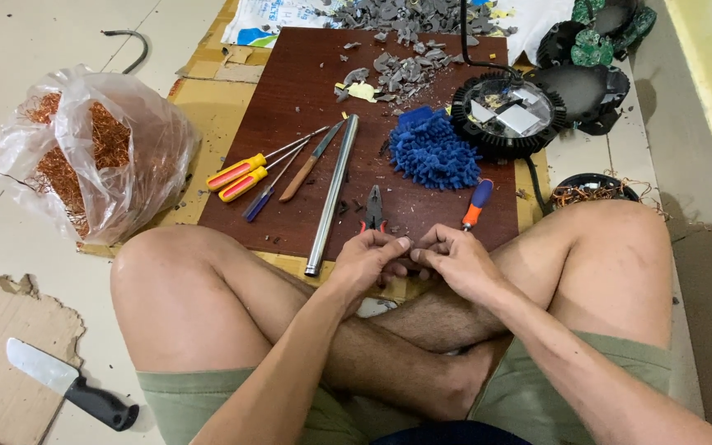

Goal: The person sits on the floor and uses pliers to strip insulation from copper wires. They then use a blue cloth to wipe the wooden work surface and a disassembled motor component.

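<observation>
A: Where are the hands?

B: Both meet at the near edge of the board (290, 107), between the knees. The left hand (366, 259) and right hand (455, 257) have their fingertips pinched together over something tiny. I cannot tell what it is; the fingers hide it.

A: So each grip is clenched?

B: Curled in and pinching, yes, on that hidden bit. Whether both actually hold it, I cannot say.

A: Which step would you call it?

B: Fine finger work on a small piece, I judge, with the tools set down. The pliers (374, 208) lie just beyond the left fingertips, the screwdriver (476, 203) just beyond the right.

A: How do they lie?

B: The pliers' long axis runs away from the person, nose far, red handles near. The screwdriver tilts slightly, blue end far, orange end near.

A: What does the next move call for?

B: Probably a steady pinch. Either tool is close enough to reach.
</observation>
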